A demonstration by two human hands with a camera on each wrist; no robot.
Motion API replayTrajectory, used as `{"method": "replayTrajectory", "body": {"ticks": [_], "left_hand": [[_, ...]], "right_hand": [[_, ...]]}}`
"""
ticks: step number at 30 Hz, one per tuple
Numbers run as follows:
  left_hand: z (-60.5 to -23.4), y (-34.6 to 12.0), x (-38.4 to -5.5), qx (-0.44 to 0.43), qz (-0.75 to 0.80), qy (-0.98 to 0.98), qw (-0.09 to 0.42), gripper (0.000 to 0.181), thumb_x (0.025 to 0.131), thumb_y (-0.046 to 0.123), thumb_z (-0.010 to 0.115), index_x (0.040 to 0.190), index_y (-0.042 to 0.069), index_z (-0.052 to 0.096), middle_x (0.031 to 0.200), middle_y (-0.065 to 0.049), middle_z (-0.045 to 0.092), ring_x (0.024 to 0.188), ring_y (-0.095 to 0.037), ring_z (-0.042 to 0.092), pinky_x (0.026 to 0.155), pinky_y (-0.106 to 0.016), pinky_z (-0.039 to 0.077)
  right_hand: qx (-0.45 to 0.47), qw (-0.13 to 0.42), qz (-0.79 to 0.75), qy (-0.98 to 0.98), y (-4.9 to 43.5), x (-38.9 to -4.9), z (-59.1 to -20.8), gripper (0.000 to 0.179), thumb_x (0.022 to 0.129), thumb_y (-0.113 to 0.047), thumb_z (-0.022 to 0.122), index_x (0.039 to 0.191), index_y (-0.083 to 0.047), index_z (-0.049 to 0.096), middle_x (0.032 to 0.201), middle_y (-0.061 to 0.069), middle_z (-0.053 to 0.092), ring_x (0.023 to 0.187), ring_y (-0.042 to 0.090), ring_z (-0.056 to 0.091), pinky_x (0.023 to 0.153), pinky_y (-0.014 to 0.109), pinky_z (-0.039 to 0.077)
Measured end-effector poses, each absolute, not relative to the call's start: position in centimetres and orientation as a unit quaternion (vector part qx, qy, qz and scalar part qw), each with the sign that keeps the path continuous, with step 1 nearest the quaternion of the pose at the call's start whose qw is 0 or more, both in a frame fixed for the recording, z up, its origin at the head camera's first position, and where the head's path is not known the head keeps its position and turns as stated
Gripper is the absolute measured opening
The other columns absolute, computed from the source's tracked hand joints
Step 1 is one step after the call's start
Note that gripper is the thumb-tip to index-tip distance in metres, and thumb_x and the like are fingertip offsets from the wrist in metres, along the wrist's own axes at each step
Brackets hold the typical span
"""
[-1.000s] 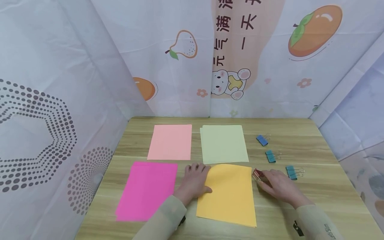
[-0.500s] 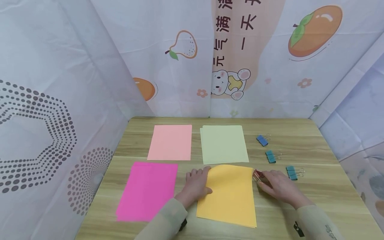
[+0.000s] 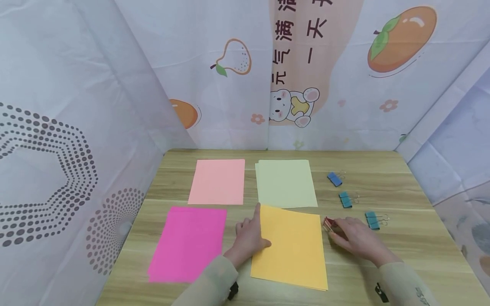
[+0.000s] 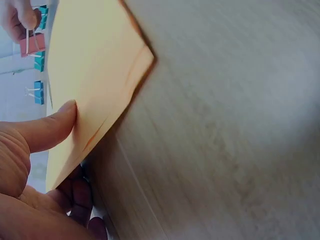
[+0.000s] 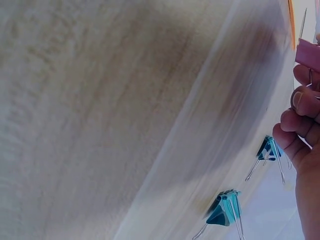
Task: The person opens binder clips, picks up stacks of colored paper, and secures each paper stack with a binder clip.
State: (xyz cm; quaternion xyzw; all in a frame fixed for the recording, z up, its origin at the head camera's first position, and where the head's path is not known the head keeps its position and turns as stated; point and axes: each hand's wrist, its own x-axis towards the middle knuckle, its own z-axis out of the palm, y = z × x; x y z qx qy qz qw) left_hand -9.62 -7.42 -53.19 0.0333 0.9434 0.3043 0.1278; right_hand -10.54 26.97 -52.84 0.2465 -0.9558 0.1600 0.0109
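Note:
A stack of yellow paper sheets (image 3: 292, 250) lies at the front middle of the table. My left hand (image 3: 250, 236) holds its left edge, thumb on top and the other fingers beside and under the edge, as the left wrist view shows. The index finger stretches along that edge toward the far corner. Just right of the stack, my right hand (image 3: 356, 238) grips a red binder clip (image 3: 327, 222) by its wire handles, the clip close to the paper's right edge. In the right wrist view the clip (image 5: 308, 54) is partly cut off.
Magenta sheets (image 3: 189, 244) lie left of the left hand. Pink paper (image 3: 217, 182) and pale green sheets (image 3: 287, 183) are behind. At the right are a blue binder clip (image 3: 334, 179) and two teal ones, a nearer (image 3: 372, 220) and a farther (image 3: 346, 199). A printed curtain (image 3: 229, 106) hangs behind.
My left index finger has straightened forward along the yellow stack's left edge. The stack's far edge has shifted, its far right corner moving slightly left. My right hand and the red clip have hardly moved.

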Motion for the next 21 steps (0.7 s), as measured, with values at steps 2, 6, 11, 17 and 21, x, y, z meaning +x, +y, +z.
{"method": "replayTrajectory", "body": {"ticks": [2,6,11,17,21], "left_hand": [[-53.3,-7.5,-9.8,0.022,0.314,0.940,0.127,0.118,0.076,0.023,0.089,0.164,0.006,0.012,0.092,-0.007,0.061,0.087,-0.023,0.048,0.089,-0.047,0.031],[-53.3,-7.7,-10.2,-0.006,0.344,0.929,0.136,0.094,0.085,0.024,0.076,0.160,0.003,0.024,0.101,-0.015,0.065,0.091,-0.028,0.051,0.093,-0.052,0.031],[-52.9,-8.0,-10.8,-0.028,0.364,0.919,0.152,0.066,0.087,0.017,0.063,0.148,-0.001,0.045,0.119,-0.018,0.066,0.101,-0.034,0.058,0.100,-0.059,0.031],[-52.3,-8.7,-11.1,-0.017,0.383,0.911,0.154,0.027,0.086,0.010,0.065,0.113,0.005,0.064,0.092,-0.002,0.063,0.084,-0.022,0.056,0.087,-0.047,0.042],[-51.9,-9.3,-11.1,-0.011,0.409,0.897,0.168,0.014,0.087,0.008,0.067,0.100,0.007,0.061,0.084,-0.002,0.057,0.075,-0.018,0.050,0.067,-0.033,0.042]], "right_hand": [[0.246,0.009,0.159,-0.956,27.0,-10.5,-52.8,0.027,0.091,-0.030,0.076,0.108,-0.010,0.068,0.096,0.002,0.071,0.091,0.028,0.068,0.081,0.050,0.056],[0.247,0.010,0.160,-0.956,27.1,-10.5,-52.8,0.028,0.091,-0.029,0.077,0.109,-0.009,0.068,0.096,0.002,0.071,0.092,0.029,0.068,0.082,0.050,0.056],[0.247,0.011,0.158,-0.956,27.1,-10.5,-52.8,0.026,0.090,-0.029,0.077,0.106,-0.011,0.068,0.093,0.000,0.070,0.089,0.027,0.067,0.080,0.049,0.056],[0.252,0.018,0.156,-0.955,27.1,-10.5,-52.7,0.025,0.090,-0.029,0.077,0.104,-0.011,0.067,0.091,0.000,0.069,0.087,0.025,0.066,0.077,0.047,0.056],[0.264,0.031,0.154,-0.951,27.2,-10.6,-52.5,0.025,0.089,-0.027,0.078,0.103,-0.010,0.066,0.088,0.000,0.066,0.082,0.022,0.065,0.073,0.045,0.055]]}}
